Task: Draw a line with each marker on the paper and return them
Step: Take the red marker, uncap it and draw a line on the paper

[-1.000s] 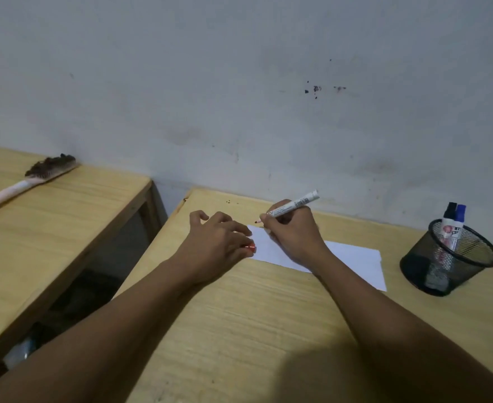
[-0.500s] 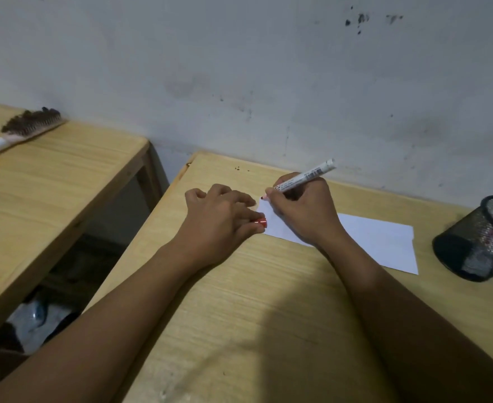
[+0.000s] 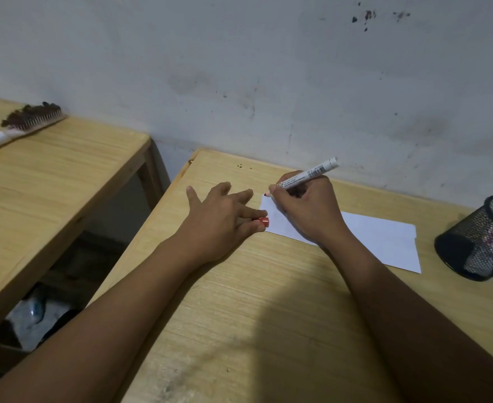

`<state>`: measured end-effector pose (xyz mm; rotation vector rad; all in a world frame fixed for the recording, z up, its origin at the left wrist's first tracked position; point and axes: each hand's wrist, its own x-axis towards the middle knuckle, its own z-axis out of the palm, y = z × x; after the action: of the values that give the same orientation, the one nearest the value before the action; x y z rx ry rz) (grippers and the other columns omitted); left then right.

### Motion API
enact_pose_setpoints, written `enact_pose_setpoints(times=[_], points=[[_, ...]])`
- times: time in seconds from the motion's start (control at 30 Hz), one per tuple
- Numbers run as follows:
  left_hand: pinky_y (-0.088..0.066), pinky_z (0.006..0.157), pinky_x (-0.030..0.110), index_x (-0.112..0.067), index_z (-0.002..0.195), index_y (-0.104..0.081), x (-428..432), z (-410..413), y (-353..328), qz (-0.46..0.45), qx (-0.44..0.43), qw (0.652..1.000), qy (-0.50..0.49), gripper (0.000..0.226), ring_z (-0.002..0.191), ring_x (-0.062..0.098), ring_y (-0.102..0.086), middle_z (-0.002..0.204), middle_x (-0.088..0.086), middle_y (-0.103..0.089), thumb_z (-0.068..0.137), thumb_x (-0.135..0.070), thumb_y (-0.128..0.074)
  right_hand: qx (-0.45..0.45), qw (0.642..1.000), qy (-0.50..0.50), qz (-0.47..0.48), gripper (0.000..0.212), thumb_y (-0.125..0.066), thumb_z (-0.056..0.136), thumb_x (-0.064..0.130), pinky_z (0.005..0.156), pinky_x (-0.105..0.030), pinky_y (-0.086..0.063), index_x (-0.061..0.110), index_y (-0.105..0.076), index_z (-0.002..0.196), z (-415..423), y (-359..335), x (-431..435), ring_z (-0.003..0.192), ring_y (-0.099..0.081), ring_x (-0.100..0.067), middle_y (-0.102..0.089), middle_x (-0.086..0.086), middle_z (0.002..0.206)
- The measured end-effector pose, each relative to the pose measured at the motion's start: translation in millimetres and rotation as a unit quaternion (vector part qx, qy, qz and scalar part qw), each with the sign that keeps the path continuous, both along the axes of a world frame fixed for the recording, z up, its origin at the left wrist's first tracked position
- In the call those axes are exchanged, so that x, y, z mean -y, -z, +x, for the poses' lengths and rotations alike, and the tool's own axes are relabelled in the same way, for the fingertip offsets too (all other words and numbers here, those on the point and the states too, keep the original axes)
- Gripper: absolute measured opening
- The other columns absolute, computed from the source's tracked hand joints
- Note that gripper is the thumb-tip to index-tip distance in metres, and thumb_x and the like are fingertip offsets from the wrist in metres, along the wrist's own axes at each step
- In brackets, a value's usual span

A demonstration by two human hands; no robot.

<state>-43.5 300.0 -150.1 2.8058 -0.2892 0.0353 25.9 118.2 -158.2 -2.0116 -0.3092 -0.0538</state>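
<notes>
while the right hand [image 3: 306,210] curls closed around a white marker [image 3: 309,176], its red tip sits at the far left corner of the paper [image 3: 384,242], whether touching the sheet cannot be told. the marker's barrel slants up and away from the paper toward the wall [image 3: 239,68]. the right hand and wrist cover much of the paper's left part, so any line drawn under them is hidden. just left of the paper, the left hand [image 3: 222,219] lies palm down on the desk [image 3: 254,315] with its far fingers spread flat, while the thumb and a finger pinch a small red cap [image 3: 262,221] at the paper's left edge. right of the paper, near but apart from it, stands a black mesh pen holder [image 3: 478,251], cut off by the frame's edge, with at least one more marker showing inside it. well left of the paper, across a gap, a second wooden table [image 3: 50,184] carries a brush [image 3: 27,120] with dark bristles lying near the wall. dark specks mark the wall above the paper.

compared with half a second earlier, the left hand's fingers have opened out from a loose curl to a spread, flat pose, and the cap shows more clearly. the right hand keeps the same grip at the same corner. the pen holder sits a little further inside the frame than before.
</notes>
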Motion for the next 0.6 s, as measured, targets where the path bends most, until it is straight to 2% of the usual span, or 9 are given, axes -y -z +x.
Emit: enact_pose_setpoints(times=[0.2,0.37,0.47,0.53,0.6], points=[[-0.005,0.107,0.075,-0.047,0.128,-0.056,0.2,0.8,0.6,0.004,-0.001,1.000,-0.001,0.040,0.146,0.025,-0.016,0.156,-0.010,-0.034,0.092,-0.058,-0.042,0.005,1.000,-0.003,-0.005,0.013,-0.073,0.091,0.026,0.069,-0.040,-0.061,0.018,-0.075,0.081,-0.5,-1.5,-0.5,0.073,-0.071,-0.018,-0.074,-0.001,0.076],[-0.006,0.107,0.076,-0.047,0.128,-0.055,-0.5,1.7,2.1,0.008,0.003,1.000,0.002,0.041,0.147,0.025,-0.016,0.156,-0.010,-0.033,0.092,-0.059,-0.041,0.002,1.000,-0.025,-0.010,0.019,-0.073,0.091,0.024,0.063,-0.037,-0.057,0.019,-0.071,0.073,-2.8,-4.9,0.0,0.064,-0.064,-0.011,-0.068,0.000,0.067],[-0.005,0.106,0.076,-0.048,0.127,-0.056,-0.8,2.2,4.0,0.004,0.004,1.000,0.002,0.041,0.146,0.025,-0.016,0.155,-0.010,-0.034,0.091,-0.060,-0.041,0.003,0.999,-0.041,-0.011,0.022,-0.073,0.090,0.025,0.063,-0.047,-0.056,0.019,-0.069,0.068,-4.9,-7.2,1.3,0.064,-0.063,-0.025,-0.067,-0.015,0.070],[-0.005,0.105,0.076,-0.048,0.126,-0.056,-1.3,2.3,4.9,-0.003,0.006,1.000,0.001,0.041,0.146,0.025,-0.016,0.155,-0.010,-0.035,0.090,-0.061,-0.041,0.003,0.999,-0.045,-0.008,0.022,-0.073,0.088,0.027,0.065,-0.052,-0.056,0.022,-0.071,0.068,-6.2,-7.5,1.8,0.071,-0.065,-0.038,-0.068,-0.018,0.072],[-0.005,0.105,0.077,-0.048,0.126,-0.056,-1.9,2.5,5.7,-0.007,0.007,1.000,0.000,0.041,0.146,0.024,-0.016,0.155,-0.010,-0.035,0.090,-0.061,-0.041,0.001,0.999,-0.046,-0.005,0.020,-0.074,0.088,0.028,0.065,-0.053,-0.057,0.023,-0.072,0.068,-6.3,-7.4,1.5,0.074,-0.066,-0.040,-0.069,-0.018,0.073]])
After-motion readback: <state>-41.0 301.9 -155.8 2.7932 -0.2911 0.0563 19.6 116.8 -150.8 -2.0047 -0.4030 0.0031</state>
